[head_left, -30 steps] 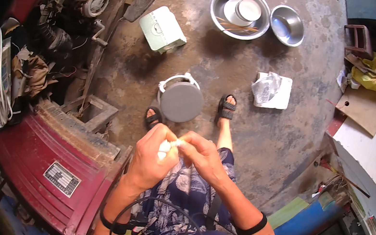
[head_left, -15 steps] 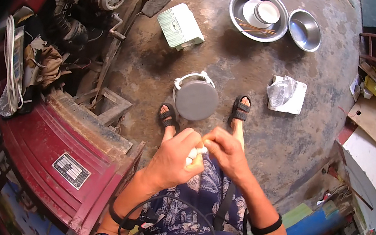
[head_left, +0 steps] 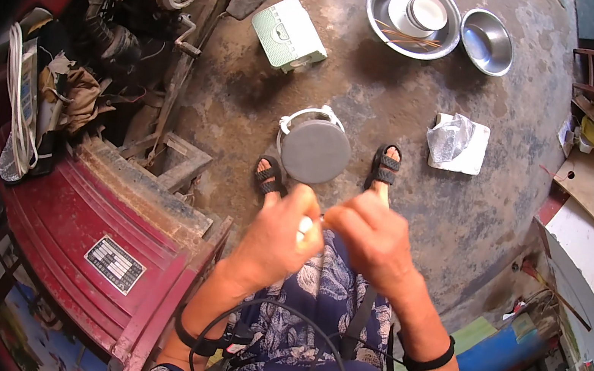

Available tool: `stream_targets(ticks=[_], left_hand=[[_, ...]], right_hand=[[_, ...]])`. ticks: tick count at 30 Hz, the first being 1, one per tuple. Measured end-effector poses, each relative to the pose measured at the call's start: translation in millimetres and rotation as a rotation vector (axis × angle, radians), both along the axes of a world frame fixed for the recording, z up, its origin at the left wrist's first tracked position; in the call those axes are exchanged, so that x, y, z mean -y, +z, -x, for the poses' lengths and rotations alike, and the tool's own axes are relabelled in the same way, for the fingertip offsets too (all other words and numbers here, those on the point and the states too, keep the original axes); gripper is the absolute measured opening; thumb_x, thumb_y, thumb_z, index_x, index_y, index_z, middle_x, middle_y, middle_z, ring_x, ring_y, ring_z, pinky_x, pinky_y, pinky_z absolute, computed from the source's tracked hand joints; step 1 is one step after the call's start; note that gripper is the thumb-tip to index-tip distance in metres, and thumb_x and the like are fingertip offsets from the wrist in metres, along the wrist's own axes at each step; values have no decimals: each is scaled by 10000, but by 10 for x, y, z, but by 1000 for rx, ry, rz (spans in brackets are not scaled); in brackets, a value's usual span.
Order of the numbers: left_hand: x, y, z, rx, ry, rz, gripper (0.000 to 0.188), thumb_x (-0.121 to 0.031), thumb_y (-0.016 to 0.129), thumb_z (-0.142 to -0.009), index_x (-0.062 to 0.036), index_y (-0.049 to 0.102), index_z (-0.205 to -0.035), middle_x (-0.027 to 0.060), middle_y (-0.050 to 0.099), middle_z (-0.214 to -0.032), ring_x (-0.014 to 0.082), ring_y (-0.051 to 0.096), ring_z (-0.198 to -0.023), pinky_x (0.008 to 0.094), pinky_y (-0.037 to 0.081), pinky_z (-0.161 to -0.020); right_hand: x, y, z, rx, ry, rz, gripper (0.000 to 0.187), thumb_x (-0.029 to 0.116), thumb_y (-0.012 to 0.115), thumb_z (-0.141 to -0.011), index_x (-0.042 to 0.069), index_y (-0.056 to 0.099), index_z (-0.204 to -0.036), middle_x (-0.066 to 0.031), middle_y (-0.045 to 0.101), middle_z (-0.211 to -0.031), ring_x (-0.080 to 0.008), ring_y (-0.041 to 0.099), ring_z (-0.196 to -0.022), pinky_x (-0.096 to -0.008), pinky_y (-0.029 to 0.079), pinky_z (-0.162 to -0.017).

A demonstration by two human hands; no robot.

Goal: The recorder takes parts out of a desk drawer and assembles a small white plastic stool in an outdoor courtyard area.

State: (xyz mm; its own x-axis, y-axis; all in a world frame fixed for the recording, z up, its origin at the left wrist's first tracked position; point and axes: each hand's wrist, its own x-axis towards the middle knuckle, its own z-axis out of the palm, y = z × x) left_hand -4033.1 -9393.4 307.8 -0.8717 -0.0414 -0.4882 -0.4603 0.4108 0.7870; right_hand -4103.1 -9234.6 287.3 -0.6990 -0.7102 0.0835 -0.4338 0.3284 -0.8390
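My left hand (head_left: 276, 234) is closed around a small white rounded thing (head_left: 304, 226), which shows only in part between thumb and fingers; its kind cannot be made out. Close beside it, my right hand (head_left: 372, 244) is closed too, with the fingers pinched toward the left hand. What the right fingers hold, if anything, is hidden. Both hands are held above my lap, a little blurred. Just past them, a round grey-topped stool (head_left: 315, 151) with a white frame stands on the floor between my feet.
A large metal basin (head_left: 374, 20) with white dishes and thin sticks stands ahead, beside a smaller metal bowl (head_left: 494, 60). A pale green-and-white box (head_left: 289, 34) and a white block with clear plastic (head_left: 469, 151) lie on the floor. Red machinery (head_left: 68, 228) flanks my left.
My right hand has turned knuckles-up and moved slightly right and down. The left hand has turned somewhat, and less of the white thing shows. The view has shifted slightly.
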Motion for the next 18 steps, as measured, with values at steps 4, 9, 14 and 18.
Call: stream_targets(ticks=[4, 9, 14, 18], left_hand=[[-33, -28, 9, 24, 148, -193, 153, -128, 564, -802, -45, 462, -880, 113, 540, -751, 295, 491, -676, 394, 381, -697], [-94, -28, 90, -74, 362, -85, 117, -62, 528, -834, -9, 433, -879, 158, 538, -740, 312, 546, -630, 391, 435, -559], [-73, -114, 77, -69, 184, 135, 112, -71, 521, -841, -16, 434, -885, 185, 537, -756, 366, 545, -684, 422, 429, -599], [-58, -96, 27, 48, 84, -72, 94, -85, 502, -847, -28, 444, -894, 193, 538, -778, 383, 529, -702, 431, 409, -607]], right_hand=[[39, -256, -71, 261, -81, 148, 76, 46, 629, -782, 31, 580, -838, -65, 514, -720, -198, 542, -643, -282, 429, -543], [204, -95, -391, 588, -365, 92, 52, 57, 599, -850, 23, 573, -879, -69, 546, -754, -165, 556, -632, -259, 436, -547], [77, 9, -134, 164, -104, -109, 107, 49, 650, -764, 45, 565, -828, -83, 500, -734, -250, 547, -670, -315, 450, -566], [28, -243, 11, 112, -46, 17, 91, 58, 652, -779, 42, 571, -817, -45, 490, -732, -190, 540, -653, -294, 442, -560]])
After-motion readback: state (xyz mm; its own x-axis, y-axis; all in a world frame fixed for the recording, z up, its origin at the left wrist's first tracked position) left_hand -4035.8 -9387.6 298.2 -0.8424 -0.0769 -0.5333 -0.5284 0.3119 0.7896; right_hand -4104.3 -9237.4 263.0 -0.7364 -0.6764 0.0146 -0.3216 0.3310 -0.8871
